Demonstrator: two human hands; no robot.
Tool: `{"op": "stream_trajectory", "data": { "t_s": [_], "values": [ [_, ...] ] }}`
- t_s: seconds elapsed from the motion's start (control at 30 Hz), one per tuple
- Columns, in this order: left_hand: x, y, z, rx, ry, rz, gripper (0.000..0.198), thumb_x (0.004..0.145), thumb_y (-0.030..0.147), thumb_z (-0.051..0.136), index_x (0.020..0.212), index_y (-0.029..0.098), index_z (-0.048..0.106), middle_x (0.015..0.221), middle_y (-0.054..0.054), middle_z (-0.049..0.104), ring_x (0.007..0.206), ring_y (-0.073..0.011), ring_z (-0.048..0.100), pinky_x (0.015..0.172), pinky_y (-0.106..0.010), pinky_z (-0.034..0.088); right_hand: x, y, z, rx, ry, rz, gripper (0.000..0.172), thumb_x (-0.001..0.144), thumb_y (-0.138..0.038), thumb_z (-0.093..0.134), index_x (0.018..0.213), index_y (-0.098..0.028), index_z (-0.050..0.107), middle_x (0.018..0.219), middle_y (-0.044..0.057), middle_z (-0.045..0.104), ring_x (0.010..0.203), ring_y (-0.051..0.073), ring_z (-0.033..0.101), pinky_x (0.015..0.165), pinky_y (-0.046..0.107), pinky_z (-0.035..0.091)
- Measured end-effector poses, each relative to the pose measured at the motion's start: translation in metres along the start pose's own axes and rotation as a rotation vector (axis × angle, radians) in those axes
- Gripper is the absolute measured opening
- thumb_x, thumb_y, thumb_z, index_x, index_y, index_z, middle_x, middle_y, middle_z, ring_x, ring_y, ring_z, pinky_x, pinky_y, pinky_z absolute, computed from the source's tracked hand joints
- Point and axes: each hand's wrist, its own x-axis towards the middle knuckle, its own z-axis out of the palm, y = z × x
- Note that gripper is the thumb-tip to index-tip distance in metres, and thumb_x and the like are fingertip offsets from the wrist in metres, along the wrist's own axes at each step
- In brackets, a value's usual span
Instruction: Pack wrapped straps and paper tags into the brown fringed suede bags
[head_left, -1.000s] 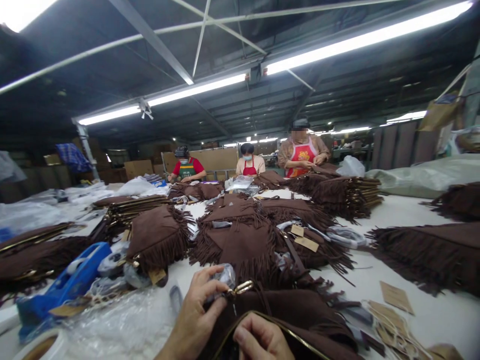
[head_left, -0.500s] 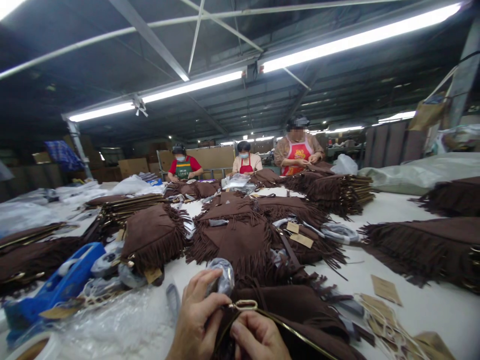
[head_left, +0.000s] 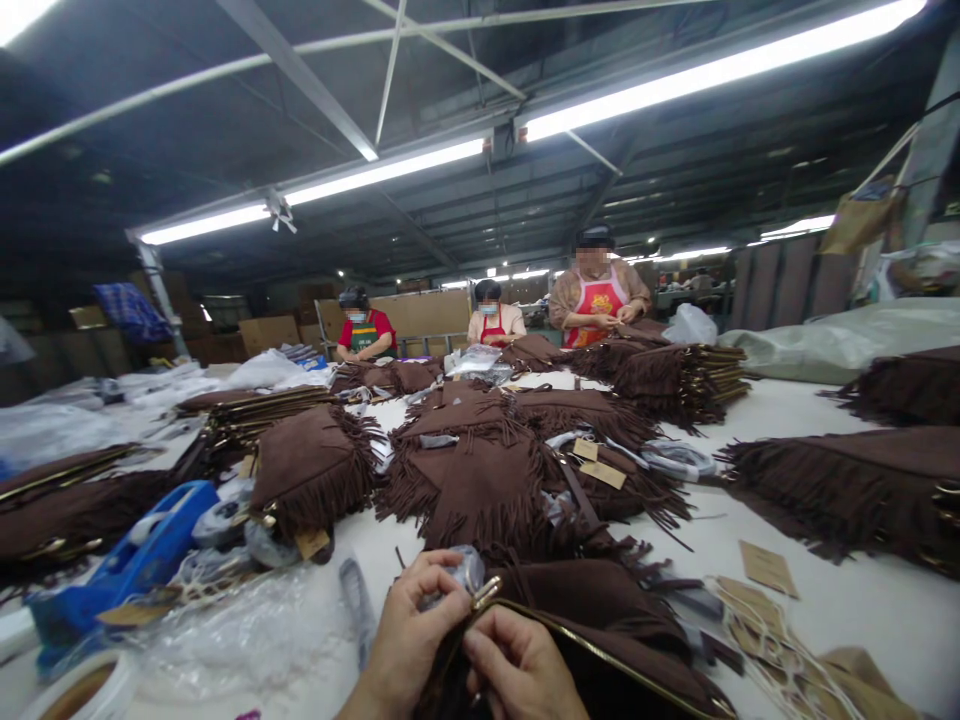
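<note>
Right in front of me lies a dark brown fringed bag (head_left: pixel 600 610) with a gold zipper along its edge. My left hand (head_left: pixel 420 620) is closed at the bag's left end, thumb and fingers pinching beside a gold metal ring (head_left: pixel 487 592). A clear plastic-wrapped piece (head_left: pixel 466 570) shows just behind those fingers. Below the ring, my right hand (head_left: pixel 521 660) pinches at the zipper edge, its fingertips curled together. What lies between the right fingertips is hidden. The two hands are close together, almost touching.
More brown fringed bags (head_left: pixel 487 490) lie in the middle, with stacks (head_left: pixel 667 385) beyond. At left are a blue tape dispenser (head_left: pixel 142 550), a tape roll (head_left: pixel 82 690) and crumpled plastic (head_left: pixel 232 630). Tan tags (head_left: pixel 769 568) with white strings lie right. Several co-workers (head_left: pixel 600 295) stand across the table.
The gold ring has tilted from lying flat to slanting upward. My left hand has moved slightly right and down, with the wrapped piece now more hidden behind it.
</note>
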Motion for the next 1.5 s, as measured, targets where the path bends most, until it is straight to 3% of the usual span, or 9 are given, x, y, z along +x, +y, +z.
{"op": "stream_trajectory", "data": {
  "t_s": [0.13, 0.3, 0.43, 0.6, 0.67, 0.8, 1.03, 1.23, 1.5],
  "values": [
    [-0.001, 0.001, 0.000, -0.090, 0.068, -0.009, 0.022, 0.071, 0.036, 0.066, 0.059, 0.018, 0.063, 0.112, -0.010, 0.063, 0.108, -0.0308, 0.058, 0.104, -0.044, 0.034, -0.003, 0.000, -0.002, -0.035, 0.016, -0.032, 0.028, 0.079, -0.045, 0.062, 0.076, -0.019, 0.053, 0.060, -0.006, 0.050, 0.039, 0.007, 0.043, 0.039, 0.018, 0.033],
    [-0.003, 0.007, -0.006, 0.038, 0.235, 0.198, 0.024, 0.075, 0.039, 0.067, 0.062, 0.019, 0.064, 0.093, -0.006, 0.064, 0.097, -0.0255, 0.059, 0.092, -0.035, 0.042, -0.018, -0.016, -0.005, -0.053, 0.088, -0.060, 0.017, 0.072, -0.028, 0.071, 0.072, -0.019, 0.056, 0.059, -0.006, 0.053, 0.049, 0.010, 0.054, 0.050, 0.019, 0.041],
    [-0.009, 0.011, -0.005, -0.008, 0.146, 0.267, 0.028, 0.080, 0.042, 0.065, 0.067, 0.018, 0.065, 0.071, -0.003, 0.061, 0.070, -0.0173, 0.058, 0.067, -0.026, 0.047, -0.025, -0.033, -0.006, 0.249, -0.029, 0.045, 0.035, 0.065, -0.046, 0.082, 0.071, -0.017, 0.062, 0.055, -0.003, 0.059, 0.048, 0.011, 0.057, 0.050, 0.022, 0.046],
    [-0.017, 0.008, -0.001, -0.194, -0.040, 0.058, 0.039, 0.079, 0.054, 0.067, 0.071, 0.015, 0.064, 0.050, 0.003, 0.055, 0.041, -0.0071, 0.043, 0.042, -0.017, 0.033, -0.030, -0.046, -0.010, 0.490, -0.049, 0.002, 0.038, 0.074, -0.054, 0.077, 0.091, -0.020, 0.076, 0.090, 0.007, 0.072, 0.086, 0.020, 0.070, 0.076, 0.029, 0.054],
    [-0.018, 0.006, -0.002, -0.247, -0.084, 0.000, 0.041, 0.073, 0.055, 0.071, 0.071, 0.015, 0.064, 0.052, 0.001, 0.058, 0.041, -0.0070, 0.046, 0.041, -0.016, 0.035, -0.028, -0.045, -0.013, 0.403, -0.044, -0.115, 0.033, 0.076, -0.050, 0.077, 0.094, -0.023, 0.076, 0.094, 0.006, 0.071, 0.090, 0.020, 0.068, 0.081, 0.029, 0.053],
    [-0.017, 0.004, -0.004, -0.286, -0.123, -0.045, 0.041, 0.070, 0.054, 0.074, 0.076, 0.014, 0.068, 0.058, -0.002, 0.063, 0.043, -0.0087, 0.051, 0.044, -0.018, 0.042, -0.025, -0.040, -0.017, 0.076, 0.084, -0.315, 0.018, 0.079, -0.041, 0.075, 0.078, -0.023, 0.076, 0.076, 0.002, 0.065, 0.071, 0.014, 0.061, 0.067, 0.023, 0.050],
    [-0.025, 0.004, -0.004, -0.052, -0.153, 0.199, 0.021, 0.085, 0.032, 0.062, 0.076, 0.016, 0.071, 0.068, -0.002, 0.060, 0.051, -0.0084, 0.051, 0.049, -0.018, 0.041, -0.029, -0.037, -0.019, -0.132, 0.211, -0.183, 0.035, 0.081, -0.054, 0.067, 0.081, -0.020, 0.075, 0.065, 0.001, 0.065, 0.057, 0.015, 0.061, 0.056, 0.022, 0.049],
    [-0.030, 0.010, -0.001, 0.166, -0.142, 0.429, 0.020, 0.090, 0.021, 0.053, 0.074, 0.018, 0.064, 0.072, -0.003, 0.060, 0.068, -0.0156, 0.058, 0.060, -0.023, 0.044, -0.029, -0.039, -0.024, -0.358, 0.129, -0.267, 0.020, 0.087, -0.038, 0.064, 0.082, -0.021, 0.074, 0.073, 0.002, 0.070, 0.063, 0.016, 0.064, 0.060, 0.022, 0.051],
    [-0.031, 0.013, 0.001, 0.229, -0.134, 0.471, 0.020, 0.090, 0.018, 0.050, 0.072, 0.018, 0.057, 0.071, -0.003, 0.058, 0.067, -0.0149, 0.057, 0.062, -0.024, 0.042, -0.029, -0.042, -0.026, -0.399, 0.114, -0.271, 0.017, 0.088, -0.032, 0.062, 0.084, -0.021, 0.075, 0.072, 0.002, 0.068, 0.062, 0.016, 0.064, 0.061, 0.022, 0.050]
  ]
}}
